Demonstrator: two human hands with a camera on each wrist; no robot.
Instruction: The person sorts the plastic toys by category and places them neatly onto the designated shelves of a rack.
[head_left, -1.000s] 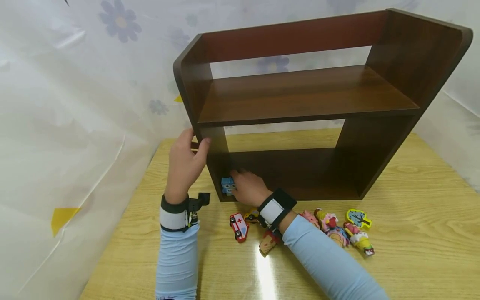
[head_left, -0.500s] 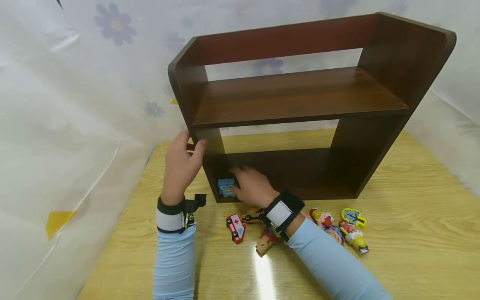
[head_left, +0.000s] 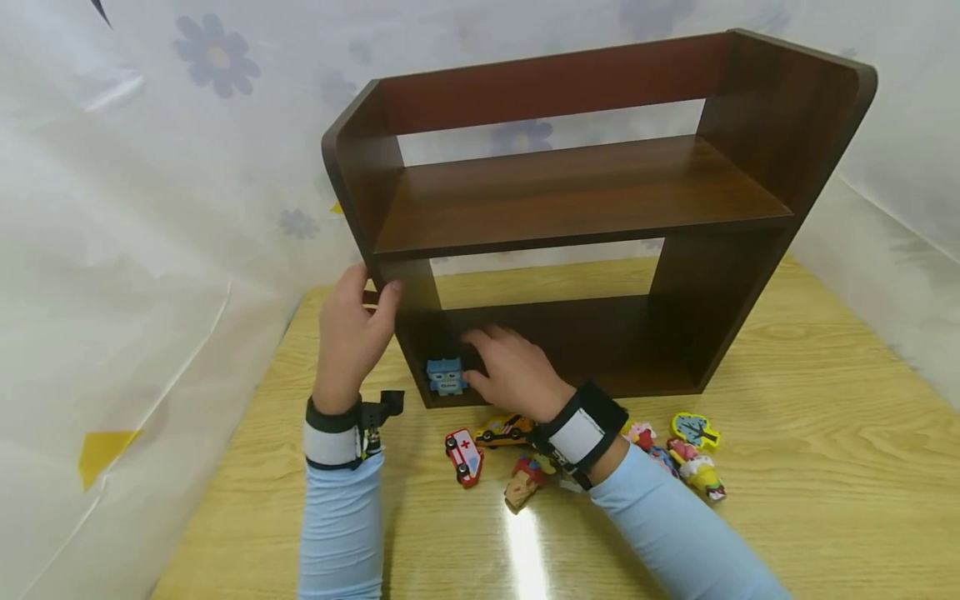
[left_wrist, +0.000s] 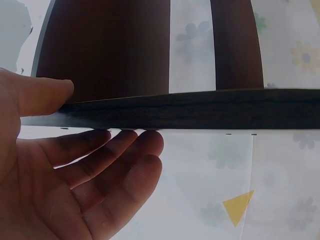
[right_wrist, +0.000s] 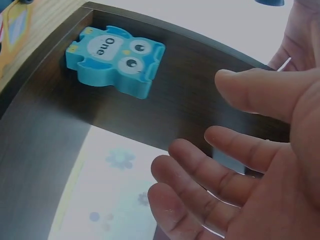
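Blue owl (right_wrist: 116, 59) inside shelf's lower compartment (head_left: 600, 354), right fingers (right_wrist: 212, 170) spread nearby, left fingers (left_wrist: 142, 176) pinching side panel (left_wrist: 200, 112)

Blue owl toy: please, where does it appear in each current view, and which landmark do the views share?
Head: the blue owl toy is slightly left of centre, below the middle, in the lower compartment's left corner.
Left wrist: not in this picture.
Right wrist: the blue owl toy is at upper left, apart from the right hand.
Shared landmark: the dark brown shelf.
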